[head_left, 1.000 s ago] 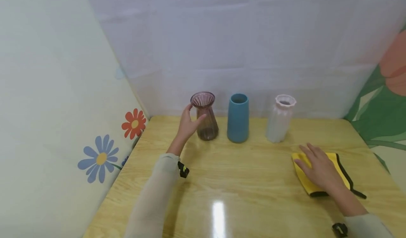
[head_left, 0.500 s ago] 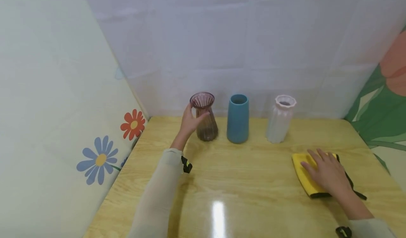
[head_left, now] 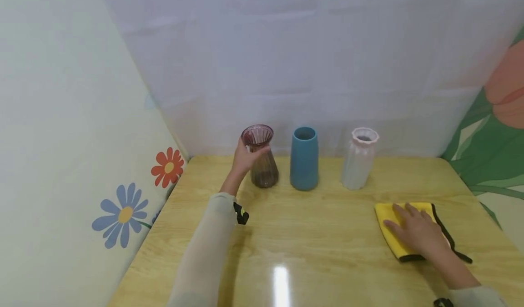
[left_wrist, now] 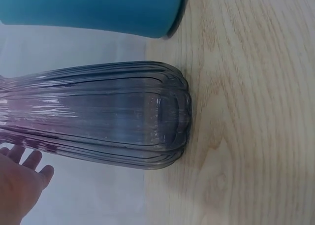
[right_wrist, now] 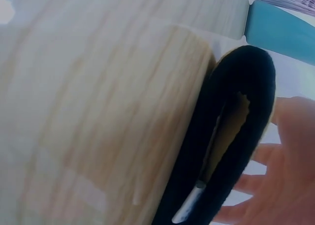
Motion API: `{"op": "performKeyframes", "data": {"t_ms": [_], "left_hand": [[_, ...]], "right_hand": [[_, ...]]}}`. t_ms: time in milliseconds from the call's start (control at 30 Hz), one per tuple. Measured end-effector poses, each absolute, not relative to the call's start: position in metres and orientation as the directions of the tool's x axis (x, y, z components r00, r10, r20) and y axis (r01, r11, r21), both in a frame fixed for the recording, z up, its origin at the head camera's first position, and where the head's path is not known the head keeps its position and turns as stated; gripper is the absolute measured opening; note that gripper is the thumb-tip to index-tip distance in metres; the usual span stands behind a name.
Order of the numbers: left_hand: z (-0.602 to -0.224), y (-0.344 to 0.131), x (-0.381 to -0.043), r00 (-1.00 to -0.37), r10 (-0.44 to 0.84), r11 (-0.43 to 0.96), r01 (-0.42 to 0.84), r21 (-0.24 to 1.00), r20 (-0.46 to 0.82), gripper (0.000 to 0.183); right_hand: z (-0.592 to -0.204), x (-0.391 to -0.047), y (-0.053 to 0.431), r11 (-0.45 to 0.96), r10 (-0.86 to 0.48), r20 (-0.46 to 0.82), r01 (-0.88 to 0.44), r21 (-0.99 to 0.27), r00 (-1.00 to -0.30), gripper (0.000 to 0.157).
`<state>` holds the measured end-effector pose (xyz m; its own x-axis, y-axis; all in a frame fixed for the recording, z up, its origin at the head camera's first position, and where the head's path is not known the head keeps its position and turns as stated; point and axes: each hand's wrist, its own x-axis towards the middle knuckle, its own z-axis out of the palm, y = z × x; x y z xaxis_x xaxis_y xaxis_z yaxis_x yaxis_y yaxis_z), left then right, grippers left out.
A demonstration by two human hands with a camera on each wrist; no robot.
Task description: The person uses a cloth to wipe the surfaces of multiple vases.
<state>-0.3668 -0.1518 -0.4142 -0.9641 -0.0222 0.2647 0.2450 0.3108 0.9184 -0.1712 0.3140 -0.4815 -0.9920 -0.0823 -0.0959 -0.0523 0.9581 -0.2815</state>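
Note:
My left hand [head_left: 244,158] is at the neck of a purple-tinted glass vase [head_left: 266,173], thumb across the front and fingers round the left side. The vase stands upright on the table, its ribbed body [left_wrist: 108,116] close up in the left wrist view. My right hand [head_left: 419,229] rests with fingers spread on a folded yellow cloth [head_left: 389,223] with black edging. In the right wrist view the cloth's folded black edge [right_wrist: 246,72] stands in front of that hand [right_wrist: 290,171]; its contact with the fabric is partly hidden.
A blue vase [head_left: 304,161] stands just right of the glass one. Farther right is a white vase [head_left: 358,166] with a scalloped rim. All are near the back edge of the wooden table [head_left: 319,234], before a pale wall covering [head_left: 266,61].
My left hand has closed in round the vase's neck. My right hand has shifted slightly right over the cloth and settled onto it. The head view has tilted up a little.

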Motion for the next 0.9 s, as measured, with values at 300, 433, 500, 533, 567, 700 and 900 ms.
{"op": "performKeyframes", "data": {"t_ms": [300,433,500,533,567,700,900], "left_hand": [[-0.408,-0.153,-0.367,-0.96,-0.045,0.244,0.256,0.935,0.275,0.101],[-0.406,-0.157,-0.368,-0.965,-0.059,0.232,0.237,0.943,0.257,0.102],[-0.404,-0.158,-0.368,-0.965,-0.065,0.229,0.232,0.946,0.252,0.102],[-0.403,-0.159,-0.369,-0.965,-0.067,0.226,0.231,0.946,0.252,0.102],[-0.402,-0.159,-0.369,-0.966,-0.066,0.222,0.23,0.948,0.25,0.103],[-0.398,-0.162,-0.369,-0.969,-0.057,0.222,0.224,0.949,0.242,0.104],[-0.399,-0.163,-0.365,-0.969,-0.059,0.234,0.221,0.947,0.24,0.102]], "right_hand": [[-0.475,-0.174,0.314,0.966,-0.033,-0.168,0.012,-0.259,-0.985,0.093],[-0.475,-0.176,0.314,0.965,-0.064,-0.157,-0.021,-0.261,-0.985,0.092],[-0.475,-0.177,0.312,0.964,-0.085,-0.148,-0.043,-0.263,-0.985,0.091],[-0.475,-0.178,0.312,0.964,-0.094,-0.144,-0.054,-0.262,-0.985,0.091],[-0.475,-0.179,0.311,0.964,-0.101,-0.14,-0.062,-0.259,-0.985,0.091],[-0.474,-0.182,0.309,0.965,-0.139,-0.114,-0.109,-0.236,-0.984,0.088],[-0.473,-0.184,0.31,0.96,-0.176,-0.106,-0.147,-0.24,-0.979,0.089]]}}
